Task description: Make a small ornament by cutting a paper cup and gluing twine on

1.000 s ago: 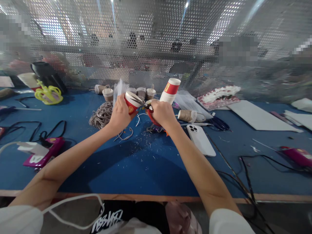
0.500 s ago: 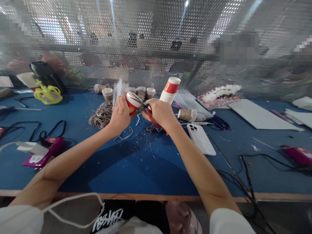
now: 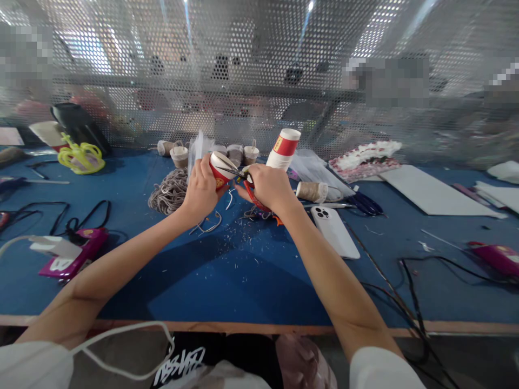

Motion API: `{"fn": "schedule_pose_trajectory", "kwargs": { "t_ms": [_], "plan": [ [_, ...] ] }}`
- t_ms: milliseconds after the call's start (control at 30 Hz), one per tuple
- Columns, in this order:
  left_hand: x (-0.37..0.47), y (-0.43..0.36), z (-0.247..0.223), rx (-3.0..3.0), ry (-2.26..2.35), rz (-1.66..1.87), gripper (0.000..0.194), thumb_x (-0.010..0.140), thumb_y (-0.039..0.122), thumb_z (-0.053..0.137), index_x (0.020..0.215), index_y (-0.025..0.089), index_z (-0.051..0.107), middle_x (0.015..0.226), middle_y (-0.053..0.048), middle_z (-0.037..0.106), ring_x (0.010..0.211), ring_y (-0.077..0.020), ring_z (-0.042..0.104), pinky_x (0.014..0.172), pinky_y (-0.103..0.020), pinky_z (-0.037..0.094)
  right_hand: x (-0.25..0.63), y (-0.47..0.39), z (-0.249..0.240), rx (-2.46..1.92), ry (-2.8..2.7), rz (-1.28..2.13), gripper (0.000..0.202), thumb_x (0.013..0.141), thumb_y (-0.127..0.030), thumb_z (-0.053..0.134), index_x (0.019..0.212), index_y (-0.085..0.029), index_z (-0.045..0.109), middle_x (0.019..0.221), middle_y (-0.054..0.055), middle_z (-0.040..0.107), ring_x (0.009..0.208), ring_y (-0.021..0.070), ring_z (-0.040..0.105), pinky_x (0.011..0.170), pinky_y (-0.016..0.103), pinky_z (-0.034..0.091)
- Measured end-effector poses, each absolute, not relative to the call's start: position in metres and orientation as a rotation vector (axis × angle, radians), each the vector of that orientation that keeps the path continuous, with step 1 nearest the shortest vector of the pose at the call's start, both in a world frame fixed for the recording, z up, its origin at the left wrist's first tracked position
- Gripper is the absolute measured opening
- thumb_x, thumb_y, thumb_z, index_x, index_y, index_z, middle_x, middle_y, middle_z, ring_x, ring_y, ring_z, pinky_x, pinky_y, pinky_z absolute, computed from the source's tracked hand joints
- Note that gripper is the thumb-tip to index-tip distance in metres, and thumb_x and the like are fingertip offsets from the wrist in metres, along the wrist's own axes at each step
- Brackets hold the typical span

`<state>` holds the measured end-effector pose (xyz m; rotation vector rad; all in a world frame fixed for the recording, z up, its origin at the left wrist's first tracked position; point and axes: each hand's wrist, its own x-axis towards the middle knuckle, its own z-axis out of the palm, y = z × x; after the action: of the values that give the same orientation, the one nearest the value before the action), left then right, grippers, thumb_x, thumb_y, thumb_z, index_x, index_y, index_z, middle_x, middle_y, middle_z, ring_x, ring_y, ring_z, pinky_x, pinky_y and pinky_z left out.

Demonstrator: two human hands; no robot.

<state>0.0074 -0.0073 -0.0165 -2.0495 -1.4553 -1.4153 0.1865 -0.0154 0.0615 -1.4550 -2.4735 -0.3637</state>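
My left hand [image 3: 201, 186] is wrapped round a red and white paper cup [image 3: 221, 175], tilted with its mouth toward the right. My right hand [image 3: 267, 186] grips a pair of scissors [image 3: 255, 199] by the red handles. The dark blades are parted and reach to the cup's rim; whether one goes inside it I cannot tell. Just behind my right hand rises a stack of paper cups [image 3: 286, 143], its lower part hidden. Left of the cup lies a heap of grey cord [image 3: 168, 192].
Several small twine-wrapped cups [image 3: 179, 156] line the back. A twine spool [image 3: 310, 191], a white phone [image 3: 335, 232] and white boards [image 3: 438, 192] lie to the right. A purple tool with a cord [image 3: 83, 248] is at left, and a yellow crown-shaped thing [image 3: 81, 156] behind it. Perforated metal [image 3: 259, 97] closes the back.
The scissor blades have shifted slightly at the cup's rim, and the handles have moved a little. Both hands keep their hold in almost the same place.
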Motion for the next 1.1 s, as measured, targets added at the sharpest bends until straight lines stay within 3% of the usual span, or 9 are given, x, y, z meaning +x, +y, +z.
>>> {"fn": "schedule_pose_trajectory", "kwargs": {
  "t_ms": [500, 933, 1100],
  "plan": [
    [0.0061, -0.0087, -0.0151, -2.103, -1.476, -1.417, 0.069, 0.085, 0.040, 0.060, 0.137, 0.007, 0.029, 0.129, -0.027, 0.050, 0.134, -0.0427, 0.043, 0.111, -0.061, 0.034, 0.1858, -0.0117, 0.0565, -1.474, -2.457, -0.327, 0.034, 0.090, -0.033, 0.053, 0.106, -0.006, 0.065, 0.101, 0.021, 0.071, 0.085, 0.0256, 0.064, 0.063, 0.034, 0.036],
    [0.0048, -0.0104, -0.0121, -2.090, -1.433, -1.378, 0.067, 0.086, 0.031, 0.061, 0.139, 0.005, 0.028, 0.127, -0.026, 0.050, 0.132, -0.0419, 0.045, 0.111, -0.060, 0.035, 0.1822, -0.0079, 0.0530, -1.523, -2.453, -0.301, 0.031, 0.090, -0.013, 0.043, 0.104, -0.004, 0.069, 0.096, 0.022, 0.072, 0.085, 0.0251, 0.065, 0.064, 0.033, 0.037],
    [0.0050, -0.0101, -0.0100, -2.074, -1.440, -1.406, 0.069, 0.084, 0.030, 0.065, 0.138, 0.007, 0.029, 0.128, -0.026, 0.049, 0.128, -0.0424, 0.048, 0.108, -0.061, 0.038, 0.1851, -0.0060, 0.0528, -1.504, -2.267, -0.196, 0.029, 0.090, -0.027, 0.048, 0.096, -0.009, 0.070, 0.091, 0.019, 0.073, 0.080, 0.0250, 0.065, 0.064, 0.033, 0.038]
  ]
}}
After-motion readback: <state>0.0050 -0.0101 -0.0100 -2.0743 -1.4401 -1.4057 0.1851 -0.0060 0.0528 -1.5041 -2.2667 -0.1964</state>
